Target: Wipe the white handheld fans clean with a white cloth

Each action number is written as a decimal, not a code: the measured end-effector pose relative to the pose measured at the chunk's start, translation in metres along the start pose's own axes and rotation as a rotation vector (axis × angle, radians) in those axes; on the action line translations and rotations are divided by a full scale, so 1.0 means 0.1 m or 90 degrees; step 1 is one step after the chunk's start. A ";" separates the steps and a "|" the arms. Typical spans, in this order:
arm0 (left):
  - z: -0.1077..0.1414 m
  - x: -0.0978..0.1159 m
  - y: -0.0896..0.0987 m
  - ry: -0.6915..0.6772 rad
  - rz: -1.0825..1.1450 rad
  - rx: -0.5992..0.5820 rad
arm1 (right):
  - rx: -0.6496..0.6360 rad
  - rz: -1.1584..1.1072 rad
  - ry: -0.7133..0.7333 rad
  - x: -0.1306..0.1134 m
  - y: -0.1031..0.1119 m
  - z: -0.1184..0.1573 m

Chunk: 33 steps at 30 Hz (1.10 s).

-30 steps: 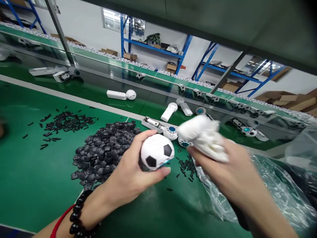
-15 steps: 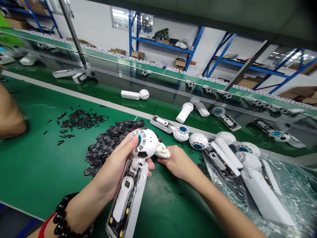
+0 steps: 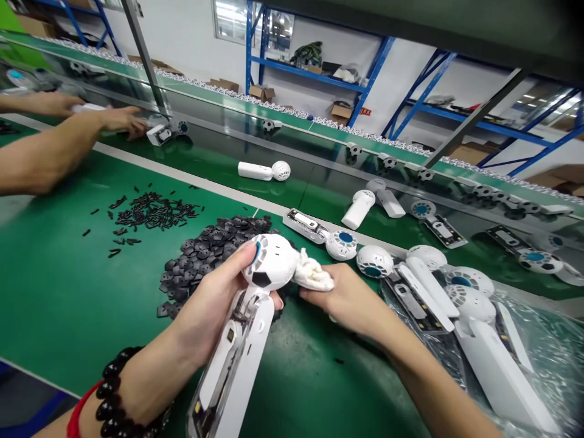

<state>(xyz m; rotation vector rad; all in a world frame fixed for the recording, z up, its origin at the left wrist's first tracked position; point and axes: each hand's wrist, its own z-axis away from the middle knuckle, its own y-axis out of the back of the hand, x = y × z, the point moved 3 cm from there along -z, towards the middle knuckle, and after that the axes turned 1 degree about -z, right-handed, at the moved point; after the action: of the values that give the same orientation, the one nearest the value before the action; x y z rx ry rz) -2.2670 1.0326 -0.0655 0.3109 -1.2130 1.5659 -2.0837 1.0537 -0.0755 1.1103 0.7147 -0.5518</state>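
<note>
My left hand (image 3: pixel 214 298) is wrapped round a white device (image 3: pixel 271 261) with a round head, its thumb on the blue centre. One black patch marks the head, and the long handle slants down toward me, its inner parts partly visible. My right hand (image 3: pixel 349 298) pinches a crumpled white cloth (image 3: pixel 314 272) against the right side of the head. Behind my left hand lies a heap of black pentagonal pieces (image 3: pixel 201 255). To its left is a pile of small black strips (image 3: pixel 152 210).
Several similar devices lie on clear plastic (image 3: pixel 542 359) at the right. Others rest on the dark green belt (image 3: pixel 210 155) beyond the pale rail. At the upper left, another person's hands (image 3: pixel 121 121) reach over the belt near a device. Blue shelves (image 3: pixel 314 74) stand behind.
The other person's hands have come into view over the belt. My right hand and the cloth have shifted slightly right. The held device has turned a little, and the camera view has shifted.
</note>
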 end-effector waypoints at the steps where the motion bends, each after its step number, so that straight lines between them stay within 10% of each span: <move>1: 0.03 0.03 -0.01 -0.022 -0.002 -0.006 | 0.016 -0.009 0.004 -0.03 0.08 0.03; 8: 0.10 0.02 -0.05 0.012 -0.029 -0.096 | 0.197 -0.142 0.005 -0.21 0.60 0.29; 13: 0.00 -0.06 -0.13 0.003 -0.070 -0.097 | 0.119 -0.170 0.072 -0.36 0.56 0.33; 23: 0.06 0.11 -0.23 -0.372 -0.453 0.004 | 0.028 -0.234 0.149 -0.69 0.48 0.38; 33: 0.08 0.11 -0.32 -0.358 -0.404 0.013 | -0.024 -0.430 0.116 -0.61 0.41 0.23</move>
<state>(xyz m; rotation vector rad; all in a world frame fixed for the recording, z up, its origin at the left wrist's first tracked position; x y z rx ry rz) -2.2472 1.0292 -0.0375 1.0900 -1.3354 0.9541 -2.0886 1.0501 0.0009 0.8755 1.2688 -1.0084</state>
